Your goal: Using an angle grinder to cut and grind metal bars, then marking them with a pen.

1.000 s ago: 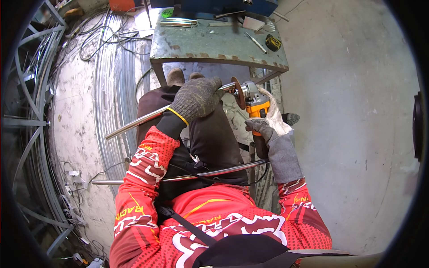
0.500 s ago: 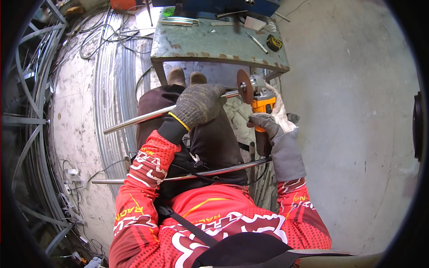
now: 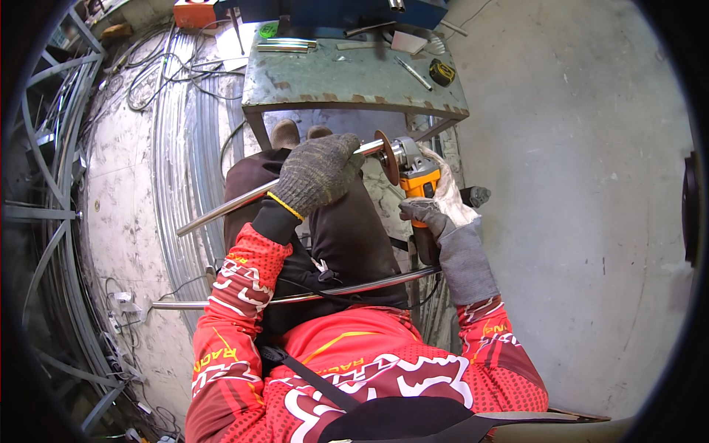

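My left hand (image 3: 319,175), in a dark knit glove with a yellow cuff edge, is closed around a shiny metal tube (image 3: 229,207) held slantwise over my thighs. In my right hand (image 3: 443,203), gloved in grey and white, is an orange and black angle grinder (image 3: 419,181). Its thin reddish-brown cutting disc (image 3: 387,158) stands at the tube's right end; whether it touches the metal I cannot tell. A second metal tube (image 3: 354,284) lies across my lap, behind my forearms.
Ahead stands a worn metal bench (image 3: 332,77) with short tubes (image 3: 286,46), a tape measure (image 3: 442,72) and a slim metal rod (image 3: 413,73). Long metal profiles (image 3: 168,162) lie on the floor at left, near black cables (image 3: 140,85) and a steel frame (image 3: 44,214).
The tube's right end has moved left and tilted up more steeply. The grinder has shifted left with it, its disc a little lower. The bench sits slightly lower and further left in the picture.
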A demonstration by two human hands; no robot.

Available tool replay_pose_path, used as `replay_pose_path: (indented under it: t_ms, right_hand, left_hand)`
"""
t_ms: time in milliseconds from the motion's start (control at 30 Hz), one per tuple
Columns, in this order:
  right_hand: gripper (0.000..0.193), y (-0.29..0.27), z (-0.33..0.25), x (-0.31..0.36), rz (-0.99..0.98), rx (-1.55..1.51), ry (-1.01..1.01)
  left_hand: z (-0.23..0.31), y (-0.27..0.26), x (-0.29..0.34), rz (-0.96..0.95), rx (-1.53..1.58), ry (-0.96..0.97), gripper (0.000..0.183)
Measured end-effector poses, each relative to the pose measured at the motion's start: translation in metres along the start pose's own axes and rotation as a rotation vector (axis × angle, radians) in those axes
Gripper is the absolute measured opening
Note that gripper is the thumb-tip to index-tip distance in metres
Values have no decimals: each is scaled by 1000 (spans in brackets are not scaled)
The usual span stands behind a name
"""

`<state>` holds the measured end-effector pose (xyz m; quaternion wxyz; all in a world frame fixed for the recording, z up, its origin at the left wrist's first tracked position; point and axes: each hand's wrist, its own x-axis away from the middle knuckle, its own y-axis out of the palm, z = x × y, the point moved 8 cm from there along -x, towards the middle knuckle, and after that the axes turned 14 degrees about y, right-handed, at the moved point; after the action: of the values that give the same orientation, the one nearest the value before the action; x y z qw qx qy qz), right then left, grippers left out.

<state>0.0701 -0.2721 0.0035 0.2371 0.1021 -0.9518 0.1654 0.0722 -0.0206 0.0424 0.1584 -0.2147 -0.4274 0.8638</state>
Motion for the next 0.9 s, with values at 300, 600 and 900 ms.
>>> replay_pose_path:
  t_ms: [300,600,900]
  right_hand:
    - [119,4,-7,4,2,8,-24]
    - [120,1,8,-9,-46,21,-45]
    - [119,7,-3,0,-16,27,-2]
  left_hand:
    - [-6,1,0,33,3,-21,24]
    - [-9,-4,0,90,-6,26,23]
    - [-3,-14,3,163,-22,84,28]
